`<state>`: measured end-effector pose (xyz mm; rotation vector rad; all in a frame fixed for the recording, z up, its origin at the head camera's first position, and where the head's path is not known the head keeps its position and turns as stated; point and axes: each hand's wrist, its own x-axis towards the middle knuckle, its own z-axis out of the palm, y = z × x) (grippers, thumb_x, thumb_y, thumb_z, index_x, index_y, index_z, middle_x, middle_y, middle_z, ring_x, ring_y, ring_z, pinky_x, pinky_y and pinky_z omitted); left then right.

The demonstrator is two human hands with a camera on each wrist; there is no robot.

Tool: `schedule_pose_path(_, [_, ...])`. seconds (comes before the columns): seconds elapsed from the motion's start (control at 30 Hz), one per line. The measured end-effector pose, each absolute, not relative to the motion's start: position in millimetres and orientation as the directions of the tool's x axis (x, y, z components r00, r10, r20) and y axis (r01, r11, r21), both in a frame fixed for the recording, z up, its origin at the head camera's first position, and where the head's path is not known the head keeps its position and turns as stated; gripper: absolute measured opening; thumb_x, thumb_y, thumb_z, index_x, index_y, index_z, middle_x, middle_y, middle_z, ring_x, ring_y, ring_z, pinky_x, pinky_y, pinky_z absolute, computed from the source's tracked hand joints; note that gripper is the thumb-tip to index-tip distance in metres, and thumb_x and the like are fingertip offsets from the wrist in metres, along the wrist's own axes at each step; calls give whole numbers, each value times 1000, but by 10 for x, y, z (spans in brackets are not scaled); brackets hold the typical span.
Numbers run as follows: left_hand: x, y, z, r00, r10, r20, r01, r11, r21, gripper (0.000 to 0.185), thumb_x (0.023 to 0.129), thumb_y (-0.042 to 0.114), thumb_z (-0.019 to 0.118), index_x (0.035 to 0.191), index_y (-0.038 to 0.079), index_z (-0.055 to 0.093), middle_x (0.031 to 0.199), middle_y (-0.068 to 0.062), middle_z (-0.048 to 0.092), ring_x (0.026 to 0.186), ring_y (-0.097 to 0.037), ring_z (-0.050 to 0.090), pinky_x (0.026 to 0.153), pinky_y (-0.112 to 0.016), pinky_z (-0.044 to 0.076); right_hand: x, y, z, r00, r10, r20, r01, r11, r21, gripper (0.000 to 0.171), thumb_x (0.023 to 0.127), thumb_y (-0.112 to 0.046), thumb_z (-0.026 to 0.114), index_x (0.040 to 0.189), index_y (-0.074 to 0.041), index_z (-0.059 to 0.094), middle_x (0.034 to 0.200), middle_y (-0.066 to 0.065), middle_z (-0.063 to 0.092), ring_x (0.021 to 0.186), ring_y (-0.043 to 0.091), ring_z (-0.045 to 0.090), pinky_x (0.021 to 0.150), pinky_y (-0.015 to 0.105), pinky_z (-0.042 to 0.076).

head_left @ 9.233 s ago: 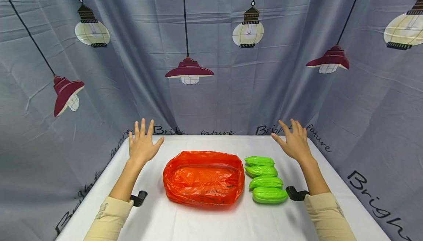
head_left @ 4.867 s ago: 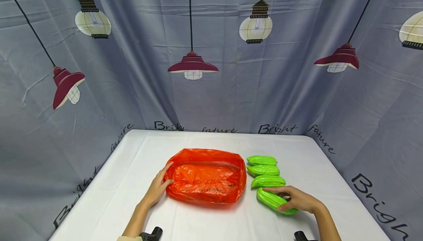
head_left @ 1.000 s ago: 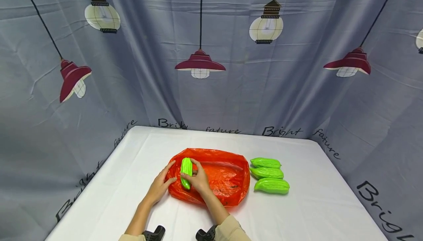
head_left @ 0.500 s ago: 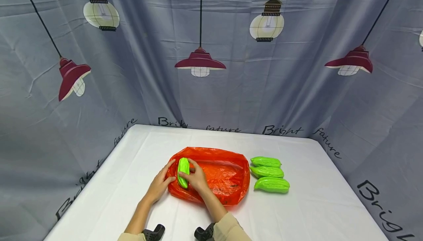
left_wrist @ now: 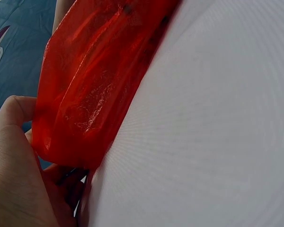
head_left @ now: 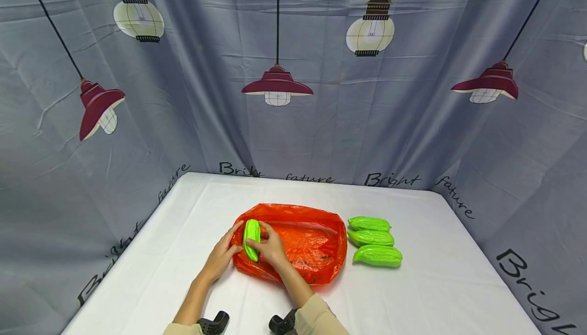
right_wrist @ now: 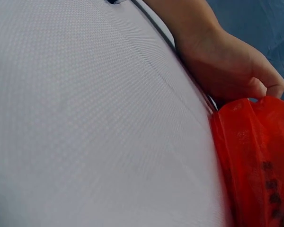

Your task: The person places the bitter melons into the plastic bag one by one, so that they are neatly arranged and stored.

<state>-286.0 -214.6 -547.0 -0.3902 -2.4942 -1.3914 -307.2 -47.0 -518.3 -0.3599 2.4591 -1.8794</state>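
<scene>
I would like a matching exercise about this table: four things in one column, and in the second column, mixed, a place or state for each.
Things:
1. left hand
2. right hand
3. three green gourds
4. orange bag

Places or states:
A. lie in a row on the white cloth
B. holds one green gourd
C. lies between the hands and the row
D. holds the bag's left edge

Pairs: 1-D, 2-B, 3-A, 4-C
</scene>
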Motion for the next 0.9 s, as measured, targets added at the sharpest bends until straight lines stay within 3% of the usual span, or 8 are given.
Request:
schedule_pose_path(0.5, [-2844,-2144,-5461,-937,96,336,337,507,794,64,84,18,57,144,25,34,143,-12,37,129,-35,33,99,-60,25,-3076,-459,-5195,-966,-234,110,-166,239,-957,70,77,-23,74,136,-4,42,105,19,60,76,19,64,59,27,52])
schedule_pose_path(0.9, [-2848,-2140,-5457,-935,94,341,339,512,789,65,83,16,57,143,25,35,143,-11,37,129,-36,33,98,-61,26,-3056,-402,-5115,-973,-216,82,-130,216,-968,78,75,-24,76,139,-2,36,107,21,60,91,27,61,66,31,53])
